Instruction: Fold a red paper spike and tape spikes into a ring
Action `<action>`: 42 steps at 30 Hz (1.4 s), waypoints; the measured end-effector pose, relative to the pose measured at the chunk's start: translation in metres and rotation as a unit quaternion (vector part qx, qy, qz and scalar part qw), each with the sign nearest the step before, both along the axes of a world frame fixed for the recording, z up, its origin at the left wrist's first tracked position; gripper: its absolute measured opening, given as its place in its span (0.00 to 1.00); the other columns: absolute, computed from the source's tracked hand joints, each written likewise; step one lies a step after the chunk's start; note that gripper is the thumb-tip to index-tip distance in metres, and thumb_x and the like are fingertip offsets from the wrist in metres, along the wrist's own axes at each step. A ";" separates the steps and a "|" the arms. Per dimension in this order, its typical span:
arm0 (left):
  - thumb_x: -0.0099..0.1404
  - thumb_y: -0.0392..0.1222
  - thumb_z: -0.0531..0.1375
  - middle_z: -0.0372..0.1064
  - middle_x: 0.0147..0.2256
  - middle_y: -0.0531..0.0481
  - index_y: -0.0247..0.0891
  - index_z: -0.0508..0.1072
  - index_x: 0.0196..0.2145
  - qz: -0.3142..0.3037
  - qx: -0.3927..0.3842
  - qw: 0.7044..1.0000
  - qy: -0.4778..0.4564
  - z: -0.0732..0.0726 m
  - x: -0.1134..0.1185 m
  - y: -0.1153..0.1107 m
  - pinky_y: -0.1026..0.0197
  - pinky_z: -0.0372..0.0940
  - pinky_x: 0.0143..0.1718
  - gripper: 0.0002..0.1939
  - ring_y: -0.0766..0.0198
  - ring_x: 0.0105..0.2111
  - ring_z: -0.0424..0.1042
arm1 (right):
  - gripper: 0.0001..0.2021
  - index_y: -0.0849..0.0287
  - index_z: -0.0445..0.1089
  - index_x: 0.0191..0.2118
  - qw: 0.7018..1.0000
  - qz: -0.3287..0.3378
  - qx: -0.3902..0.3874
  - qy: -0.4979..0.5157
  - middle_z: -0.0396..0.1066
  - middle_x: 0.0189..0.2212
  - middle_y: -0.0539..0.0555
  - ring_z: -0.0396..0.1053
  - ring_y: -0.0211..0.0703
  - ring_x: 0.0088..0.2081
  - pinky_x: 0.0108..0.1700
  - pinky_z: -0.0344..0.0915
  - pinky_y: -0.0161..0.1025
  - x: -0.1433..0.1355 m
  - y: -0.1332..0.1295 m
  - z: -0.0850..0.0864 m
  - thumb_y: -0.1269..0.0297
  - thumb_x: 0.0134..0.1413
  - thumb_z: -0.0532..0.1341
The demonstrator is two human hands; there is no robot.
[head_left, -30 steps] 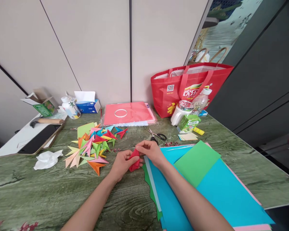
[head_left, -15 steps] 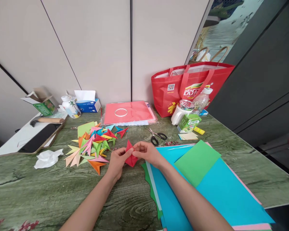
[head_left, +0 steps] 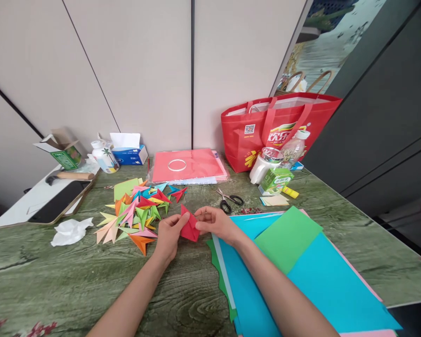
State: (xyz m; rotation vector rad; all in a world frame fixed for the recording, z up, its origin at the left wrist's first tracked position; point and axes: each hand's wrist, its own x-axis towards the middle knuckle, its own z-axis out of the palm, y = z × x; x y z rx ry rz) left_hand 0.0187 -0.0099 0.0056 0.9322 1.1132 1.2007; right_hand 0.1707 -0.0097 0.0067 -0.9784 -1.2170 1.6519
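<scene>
Between my two hands is a folded piece of red paper [head_left: 190, 228], diamond-like in outline with a pointed top. My left hand [head_left: 170, 234] pinches its left side, thumb lying on the front face. At its right edge, the thumb and fingers of my right hand [head_left: 214, 223] are closed on the paper. A pile of folded paper pieces [head_left: 140, 210] in many colours lies just left of my left hand. Scissors [head_left: 228, 200] with black handles rest beyond my right hand. Under my right forearm spread blue paper sheets [head_left: 340, 285], with a green square sheet [head_left: 290, 238] on top.
At the back stand a red bag [head_left: 238, 145], a white mug [head_left: 261, 169], a clear bottle [head_left: 294, 149] and a green box [head_left: 275, 181]. A red paper pack [head_left: 161, 167] lies by the wall. Leftward are a tissue box [head_left: 129, 156], a hammer [head_left: 73, 176] and a crumpled tissue [head_left: 71, 231].
The red paper has turned slightly, its top point now leaning left. My left thumb has shifted up on its face, and my right fingers have moved a little to the right.
</scene>
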 end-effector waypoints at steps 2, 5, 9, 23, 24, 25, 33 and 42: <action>0.44 0.47 0.67 0.62 0.16 0.56 0.33 0.72 0.17 0.021 -0.005 0.999 -0.029 0.001 0.000 0.001 0.69 0.54 0.20 0.14 0.73 0.18 0.56 | 0.24 0.60 0.65 0.36 1.000 0.005 0.022 -0.005 0.71 0.27 0.48 0.68 0.35 0.28 0.32 0.65 0.34 -0.002 0.000 -0.001 0.65 0.28 0.71; 0.43 0.46 0.68 0.65 0.16 0.55 0.33 0.73 0.18 0.019 -0.018 0.998 -0.057 0.004 0.000 0.001 0.69 0.56 0.21 0.13 0.72 0.18 0.59 | 0.23 0.59 0.64 0.35 0.999 -0.013 0.034 -0.010 0.70 0.25 0.46 0.68 0.34 0.26 0.30 0.65 0.34 -0.005 0.000 -0.004 0.65 0.28 0.71; 0.44 0.46 0.67 0.67 0.18 0.53 0.33 0.73 0.19 -0.027 -0.044 0.994 -0.093 0.006 0.000 0.000 0.68 0.58 0.22 0.12 0.71 0.19 0.62 | 0.16 0.59 0.65 0.32 0.998 -0.047 0.025 -0.015 0.69 0.23 0.46 0.67 0.35 0.25 0.29 0.65 0.34 -0.006 0.002 -0.008 0.62 0.34 0.68; 0.47 0.43 0.67 0.66 0.20 0.54 0.33 0.71 0.25 -0.096 -0.136 0.970 -0.176 0.005 -0.007 0.005 0.72 0.56 0.15 0.12 0.73 0.18 0.63 | 0.18 0.59 0.67 0.40 0.999 -0.006 0.032 0.043 0.72 0.29 0.50 0.69 0.36 0.29 0.32 0.63 0.34 -0.003 0.000 -0.003 0.62 0.39 0.67; 0.48 0.44 0.67 0.65 0.19 0.54 0.33 0.71 0.24 -0.091 -0.127 0.974 -0.166 0.005 -0.007 0.004 0.72 0.55 0.14 0.12 0.73 0.17 0.62 | 0.20 0.58 0.66 0.41 0.998 0.002 0.039 0.044 0.72 0.30 0.50 0.69 0.37 0.30 0.34 0.63 0.35 -0.003 -0.001 -0.002 0.64 0.38 0.67; 0.48 0.45 0.66 0.65 0.18 0.55 0.33 0.70 0.23 -0.086 -0.118 0.977 -0.156 0.006 -0.007 0.004 0.72 0.54 0.13 0.12 0.73 0.16 0.61 | 0.21 0.58 0.65 0.42 0.998 0.005 0.050 0.040 0.72 0.30 0.49 0.69 0.37 0.31 0.35 0.64 0.35 -0.003 -0.001 -0.002 0.66 0.37 0.67; 0.48 0.46 0.66 0.68 0.21 0.52 0.33 0.70 0.23 -0.088 -0.083 0.983 -0.141 0.009 -0.004 0.001 0.70 0.60 0.15 0.13 0.72 0.19 0.64 | 0.15 0.58 0.64 0.39 0.983 -0.081 0.145 -0.073 0.70 0.32 0.51 0.68 0.38 0.33 0.35 0.63 0.35 -0.013 -0.004 -0.002 0.71 0.40 0.61; 0.46 0.46 0.66 0.65 0.18 0.55 0.33 0.70 0.20 -0.013 -0.007 0.997 -0.074 0.009 0.001 -0.002 0.68 0.61 0.15 0.13 0.71 0.16 0.62 | 0.16 0.58 0.66 0.39 0.986 -0.070 0.138 -0.069 0.71 0.35 0.52 0.69 0.41 0.36 0.38 0.64 0.37 -0.011 -0.004 -0.001 0.66 0.40 0.64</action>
